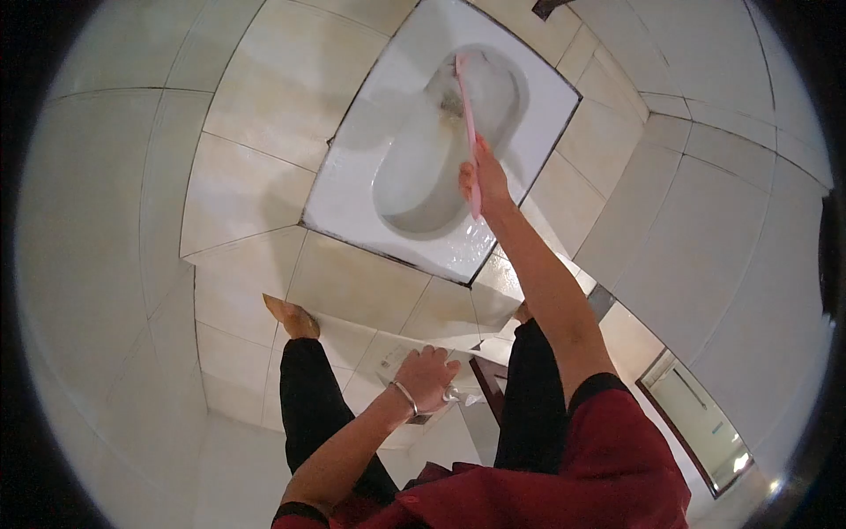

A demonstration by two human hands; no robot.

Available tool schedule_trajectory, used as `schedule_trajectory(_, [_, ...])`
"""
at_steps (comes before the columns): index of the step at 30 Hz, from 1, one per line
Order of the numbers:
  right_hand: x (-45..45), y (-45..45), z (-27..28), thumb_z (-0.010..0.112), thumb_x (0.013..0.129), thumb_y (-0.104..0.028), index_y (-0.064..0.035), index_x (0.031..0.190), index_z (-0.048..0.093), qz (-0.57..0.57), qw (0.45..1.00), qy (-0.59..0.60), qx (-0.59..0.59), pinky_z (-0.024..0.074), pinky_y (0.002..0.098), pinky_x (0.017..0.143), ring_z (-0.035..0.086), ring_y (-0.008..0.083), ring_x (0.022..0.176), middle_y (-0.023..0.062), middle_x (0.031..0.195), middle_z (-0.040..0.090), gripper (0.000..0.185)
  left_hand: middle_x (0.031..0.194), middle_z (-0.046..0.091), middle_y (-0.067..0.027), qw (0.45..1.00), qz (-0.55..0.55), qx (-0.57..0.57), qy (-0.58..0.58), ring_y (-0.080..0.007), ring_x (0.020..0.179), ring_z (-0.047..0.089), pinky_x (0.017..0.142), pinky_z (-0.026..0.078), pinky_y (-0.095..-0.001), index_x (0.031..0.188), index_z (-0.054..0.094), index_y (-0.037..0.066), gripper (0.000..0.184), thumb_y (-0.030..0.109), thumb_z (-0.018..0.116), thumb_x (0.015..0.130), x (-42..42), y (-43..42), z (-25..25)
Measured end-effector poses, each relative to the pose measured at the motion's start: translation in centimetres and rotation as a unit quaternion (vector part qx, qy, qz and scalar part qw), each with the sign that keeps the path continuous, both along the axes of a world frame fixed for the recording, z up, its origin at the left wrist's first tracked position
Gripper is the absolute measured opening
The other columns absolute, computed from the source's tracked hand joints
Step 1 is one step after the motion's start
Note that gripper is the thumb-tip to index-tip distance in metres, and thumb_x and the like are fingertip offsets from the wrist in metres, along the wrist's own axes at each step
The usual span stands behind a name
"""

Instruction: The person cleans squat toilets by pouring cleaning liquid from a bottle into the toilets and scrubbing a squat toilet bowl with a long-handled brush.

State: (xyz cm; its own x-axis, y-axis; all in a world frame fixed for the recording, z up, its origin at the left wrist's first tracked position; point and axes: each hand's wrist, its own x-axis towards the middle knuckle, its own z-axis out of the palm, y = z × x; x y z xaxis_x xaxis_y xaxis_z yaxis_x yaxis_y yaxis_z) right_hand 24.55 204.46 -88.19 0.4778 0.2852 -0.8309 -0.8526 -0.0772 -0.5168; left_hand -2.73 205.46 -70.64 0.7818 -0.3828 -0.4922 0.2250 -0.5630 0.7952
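Observation:
My right hand is closed round the handle of a long pink brush. The brush reaches over the white squat toilet, and its head end lies in the far part of the bowl, near the drain. Bristles are hard to make out there. Lower in the view, my left hand, with a silver bangle at the wrist, is closed on a whitish bottle. A pale nozzle shows on one side of the fingers; the hand hides much of the rest.
Beige floor tiles surround the toilet, with wet patches by its near right corner. Grey tiled walls stand close on both sides. My bare left foot is on the floor. A framed mirror or opening is at lower right.

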Motion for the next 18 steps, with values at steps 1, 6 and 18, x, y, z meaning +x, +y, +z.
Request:
schedule_trajectory(1, [0.1,0.6,-0.1,0.041,0.089,-0.033,-0.0149,0.121,0.040,-0.016,0.998,-0.016,0.062,0.0365,0.0274,0.039,0.045,0.0124,0.059,0.0053,0.071,0.047,0.037,0.086,0.050,-0.0128,1.000,-0.001,-0.004,0.005,-0.0282,0.084,0.052,0.067,0.045,-0.0410,0.095,0.055,0.009,0.042,0.026,0.066,0.058,0.0,0.0,0.1])
schedule_trajectory(6, [0.2,-0.5,-3.4,0.040,0.089,-0.031,-0.0165,0.118,0.045,0.120,0.971,-0.046,-0.202,0.0384,0.0272,0.041,0.049,0.0139,0.061,0.0039,0.077,0.049,0.032,0.085,0.050,-0.0125,0.999,0.025,-0.025,0.007,-0.0277,0.082,0.051,0.066,0.045,-0.0406,0.095,0.054,0.009,0.040,0.026,0.065,0.060,0.2,-0.2,0.1])
schedule_trajectory(18, [-1.6,-5.5,0.0,0.035,0.091,-0.029,-0.0184,0.124,0.042,0.245,0.882,-0.255,-0.312,0.0417,0.0270,0.044,0.046,0.0105,0.048,0.0063,0.079,0.057,0.036,0.082,0.050,-0.0122,1.000,0.023,-0.008,-0.012,-0.0276,0.081,0.052,0.065,0.045,-0.0400,0.091,0.054,0.010,0.035,0.027,0.063,0.061,0.6,0.0,-0.3])
